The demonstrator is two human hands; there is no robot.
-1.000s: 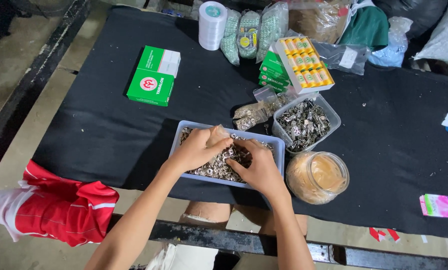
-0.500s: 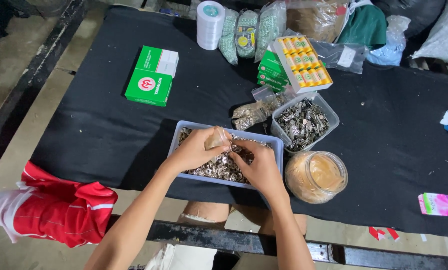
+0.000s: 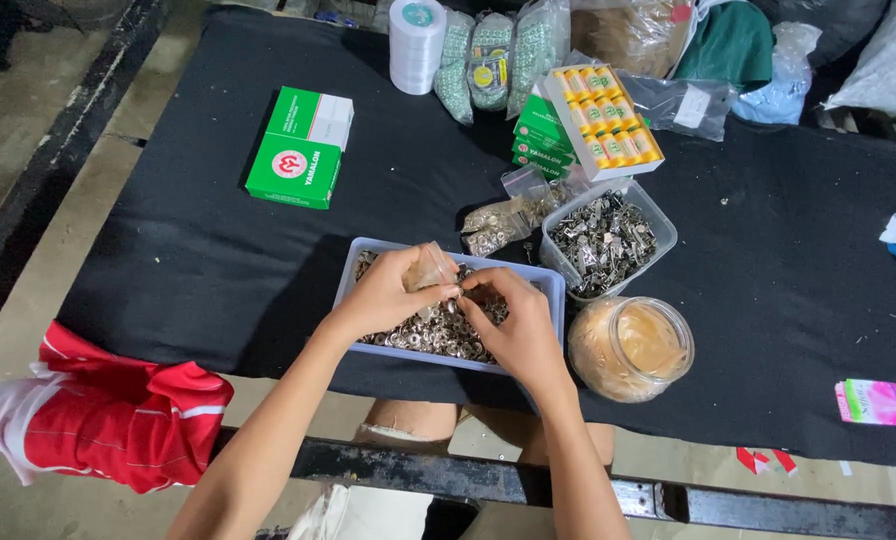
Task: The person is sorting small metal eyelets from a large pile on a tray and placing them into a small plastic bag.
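Note:
A shallow pale blue tray point(image 3: 553, 285) full of small metal rings lies on the black table near its front edge. Over it my left hand point(image 3: 388, 292) grips a small clear plastic bag point(image 3: 433, 266) by its mouth. My right hand point(image 3: 513, 325) meets it from the right, fingertips pinched on a small metal piece at the bag's opening. Both hands hover just above the pile of rings.
A clear tub of metal clips point(image 3: 608, 240) and a round clear jar point(image 3: 633, 348) stand right of the tray. A filled small bag point(image 3: 498, 222), green boxes point(image 3: 303, 147), a box of yellow spools point(image 3: 608, 120), a white tape roll point(image 3: 417, 42) and bagged goods sit behind. Red cloth point(image 3: 118, 420) lies lower left.
My hands have lifted out of the ring pile. The left hand now holds the small clear bag up, and the right hand's fingertips have come to its opening.

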